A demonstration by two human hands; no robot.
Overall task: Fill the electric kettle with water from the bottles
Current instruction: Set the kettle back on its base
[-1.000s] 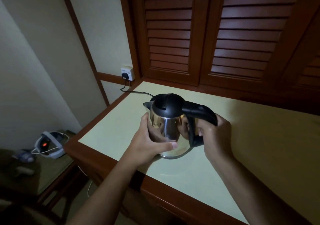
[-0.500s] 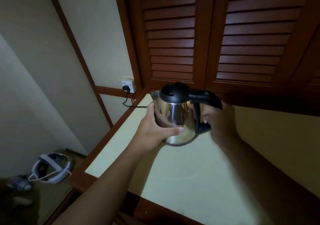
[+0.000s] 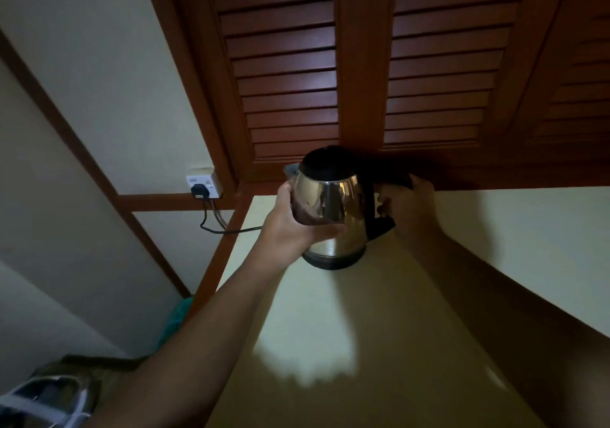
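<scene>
A shiny steel electric kettle (image 3: 343, 206) with a black lid and black handle sits at the far left of the pale countertop (image 3: 363, 328), near the back. Its lid is down. My left hand (image 3: 293, 226) wraps around the kettle's steel body from the left. My right hand (image 3: 409, 203) grips the black handle on the right side. A dark ring, which looks like the power base, shows under the kettle's bottom. No water bottle is in view.
A black cord (image 3: 227, 229) runs from a plug in the wall socket (image 3: 203, 186) to the counter's left edge behind my left hand. Dark louvred wooden doors (image 3: 363, 74) stand behind the counter. A white device (image 3: 43, 401) lies on a low table at bottom left.
Both hands have carried the kettle away from the counter's front toward the back left corner, closer to the socket. It now stands lower, on or just above the counter.
</scene>
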